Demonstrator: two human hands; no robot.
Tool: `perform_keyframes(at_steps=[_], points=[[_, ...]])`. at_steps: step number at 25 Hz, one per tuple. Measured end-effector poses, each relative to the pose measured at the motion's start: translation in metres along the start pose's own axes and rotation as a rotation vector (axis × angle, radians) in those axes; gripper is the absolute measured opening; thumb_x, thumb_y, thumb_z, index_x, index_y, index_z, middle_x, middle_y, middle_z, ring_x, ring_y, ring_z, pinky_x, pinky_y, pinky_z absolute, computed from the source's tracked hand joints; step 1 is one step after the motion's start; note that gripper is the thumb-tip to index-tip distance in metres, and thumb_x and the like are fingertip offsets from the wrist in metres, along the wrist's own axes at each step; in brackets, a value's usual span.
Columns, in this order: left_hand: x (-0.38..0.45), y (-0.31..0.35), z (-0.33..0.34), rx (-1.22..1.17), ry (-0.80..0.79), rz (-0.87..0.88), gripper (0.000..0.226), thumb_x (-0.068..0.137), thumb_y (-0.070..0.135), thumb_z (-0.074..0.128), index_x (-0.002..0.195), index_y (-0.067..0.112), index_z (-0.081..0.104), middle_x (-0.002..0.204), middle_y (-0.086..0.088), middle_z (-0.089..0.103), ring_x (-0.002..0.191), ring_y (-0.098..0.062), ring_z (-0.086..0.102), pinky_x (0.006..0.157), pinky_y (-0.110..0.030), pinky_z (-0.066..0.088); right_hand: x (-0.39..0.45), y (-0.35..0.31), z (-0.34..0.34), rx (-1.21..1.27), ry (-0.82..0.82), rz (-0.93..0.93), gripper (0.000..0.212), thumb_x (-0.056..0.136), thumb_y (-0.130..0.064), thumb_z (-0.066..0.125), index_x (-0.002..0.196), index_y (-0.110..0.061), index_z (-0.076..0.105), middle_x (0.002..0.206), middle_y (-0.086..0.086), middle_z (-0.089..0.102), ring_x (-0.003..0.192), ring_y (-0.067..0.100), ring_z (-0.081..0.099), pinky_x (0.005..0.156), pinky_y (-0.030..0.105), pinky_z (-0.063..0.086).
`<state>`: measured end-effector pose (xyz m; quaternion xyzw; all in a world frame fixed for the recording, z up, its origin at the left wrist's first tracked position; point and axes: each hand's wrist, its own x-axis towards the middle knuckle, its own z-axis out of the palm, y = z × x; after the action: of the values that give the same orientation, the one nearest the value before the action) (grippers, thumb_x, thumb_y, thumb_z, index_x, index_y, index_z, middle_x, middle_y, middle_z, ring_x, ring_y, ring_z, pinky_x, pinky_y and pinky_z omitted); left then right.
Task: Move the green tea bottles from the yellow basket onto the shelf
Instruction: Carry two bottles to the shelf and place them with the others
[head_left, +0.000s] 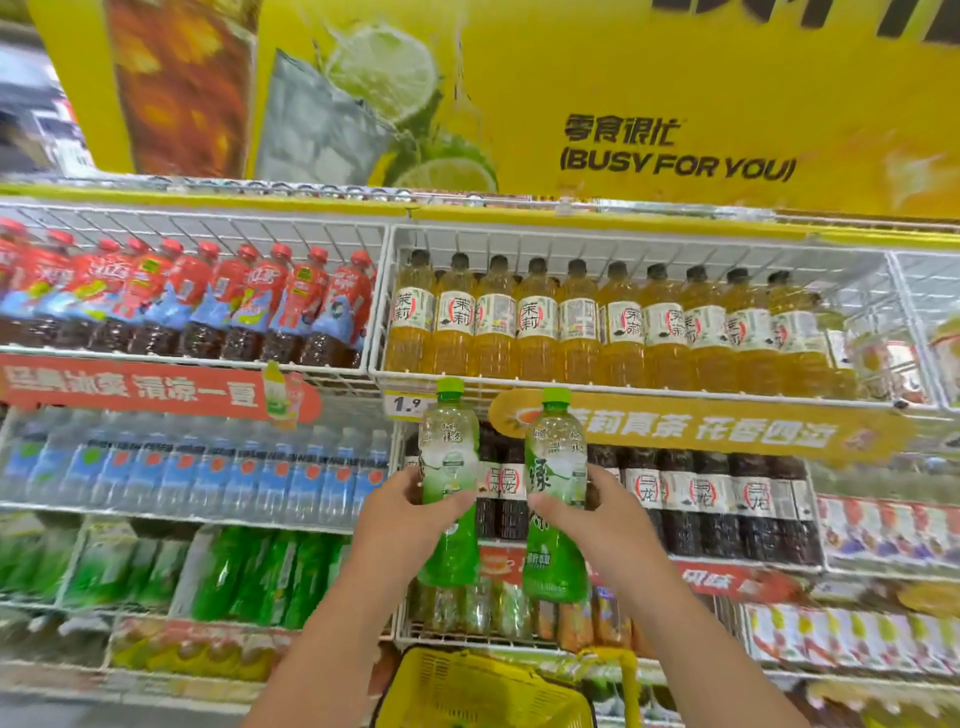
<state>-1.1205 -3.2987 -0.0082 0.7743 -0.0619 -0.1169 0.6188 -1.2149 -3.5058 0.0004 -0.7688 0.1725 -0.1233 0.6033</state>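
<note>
The shelf (519, 387) fills the view, wire bays stacked with drinks: red-capped bottles (197, 301) upper left, amber jasmine tea bottles (571, 322) upper right, dark tea bottles (727, 499) below them, green bottles (270, 571) lower left; the yellow basket (483, 691) sits low at the bottom edge, its contents not visible from here; two green tea bottles are raised upright in front of the shelf, well above the basket; the left hand (400, 514) wraps the left green tea bottle (449, 488) at mid-body; the right hand (597, 514) wraps the right green tea bottle (556, 493) likewise; each looks full (so fairly heavy), stiff enough to squeeze lightly, with a smooth label that could slip; the waist is probably the safest hold
</note>
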Motion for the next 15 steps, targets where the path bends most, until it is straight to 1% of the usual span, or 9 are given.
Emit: perform_keyframes(at_steps=[2,3,5,7,8,10,11,13,15], points=[[-0.012,0.003,-0.004,0.003,0.071,0.002,0.089,0.072,0.06,0.083,0.148,0.026,0.05,0.144,0.005,0.058,0.125,-0.021,0.059,0.105,-0.041,0.049,0.002,-0.007,0.002,-0.045,-0.043,-0.029,0.099,0.066,-0.073,0.079,0.149,-0.034,0.043,0.137,-0.019,0.053,0.12,0.013,0.055,0.098,0.035,0.052],[-0.019,0.005,-0.007,0.002,0.092,0.003,0.089,0.075,0.058,0.082,0.15,0.025,0.048,0.147,0.004,0.056,0.129,-0.022,0.057,0.106,-0.04,0.048,0.002,-0.01,0.005,-0.071,-0.071,-0.034,0.105,0.061,-0.077,0.078,0.15,-0.036,0.042,0.146,-0.015,0.051,0.128,0.017,0.053,0.105,0.044,0.049],[-0.033,0.006,-0.017,-0.004,0.138,-0.011,0.089,0.074,0.058,0.083,0.149,0.025,0.049,0.145,0.005,0.058,0.127,-0.022,0.059,0.105,-0.041,0.049,0.0,-0.018,0.015,-0.058,-0.127,-0.054,0.099,0.067,-0.07,0.08,0.151,-0.035,0.041,0.152,-0.011,0.048,0.135,0.02,0.05,0.108,0.049,0.047],[-0.046,0.008,-0.031,-0.015,0.204,-0.035,0.073,0.075,0.052,0.085,0.137,0.024,0.06,0.125,0.008,0.068,0.109,-0.017,0.067,0.09,-0.035,0.056,0.001,-0.024,0.028,-0.03,-0.201,-0.074,0.095,0.074,-0.063,0.08,0.154,-0.032,0.038,0.156,-0.009,0.044,0.14,0.021,0.045,0.111,0.046,0.043],[-0.052,0.01,-0.04,-0.021,0.235,-0.047,0.061,0.078,0.048,0.085,0.13,0.024,0.064,0.115,0.01,0.07,0.101,-0.013,0.068,0.078,-0.027,0.056,0.001,-0.028,0.036,-0.033,-0.242,-0.059,0.095,0.076,-0.061,0.079,0.155,-0.03,0.036,0.157,-0.009,0.041,0.142,0.021,0.043,0.111,0.045,0.041],[-0.061,0.006,-0.061,-0.035,0.271,-0.056,0.044,0.081,0.044,0.083,0.119,0.028,0.065,0.103,0.013,0.071,0.088,-0.007,0.069,0.057,-0.015,0.05,0.0,-0.034,0.059,-0.039,-0.267,-0.083,0.1,0.069,-0.067,0.08,0.153,-0.031,0.039,0.155,-0.011,0.043,0.141,0.021,0.044,0.111,0.044,0.042],[-0.066,0.004,-0.072,-0.02,0.287,-0.052,0.041,0.081,0.044,0.083,0.115,0.029,0.065,0.101,0.013,0.071,0.086,-0.007,0.07,0.055,-0.015,0.051,-0.001,-0.036,0.073,-0.052,-0.274,-0.106,0.106,0.062,-0.074,0.08,0.151,-0.033,0.041,0.154,-0.011,0.045,0.139,0.021,0.046,0.111,0.047,0.043],[-0.075,-0.003,-0.102,0.002,0.347,-0.069,0.042,0.079,0.046,0.084,0.114,0.03,0.067,0.1,0.011,0.074,0.088,-0.01,0.072,0.068,-0.027,0.059,-0.006,-0.042,0.106,-0.071,-0.32,-0.121,0.118,0.048,-0.084,0.079,0.149,-0.035,0.044,0.151,-0.012,0.05,0.135,0.02,0.051,0.108,0.05,0.047],[-0.082,-0.014,-0.137,0.016,0.42,-0.098,0.045,0.075,0.05,0.085,0.113,0.031,0.069,0.1,0.011,0.075,0.09,-0.012,0.073,0.082,-0.04,0.061,-0.009,-0.05,0.14,-0.05,-0.358,-0.11,0.105,0.05,-0.08,0.082,0.141,-0.036,0.052,0.142,-0.013,0.058,0.127,0.017,0.057,0.104,0.048,0.05]])
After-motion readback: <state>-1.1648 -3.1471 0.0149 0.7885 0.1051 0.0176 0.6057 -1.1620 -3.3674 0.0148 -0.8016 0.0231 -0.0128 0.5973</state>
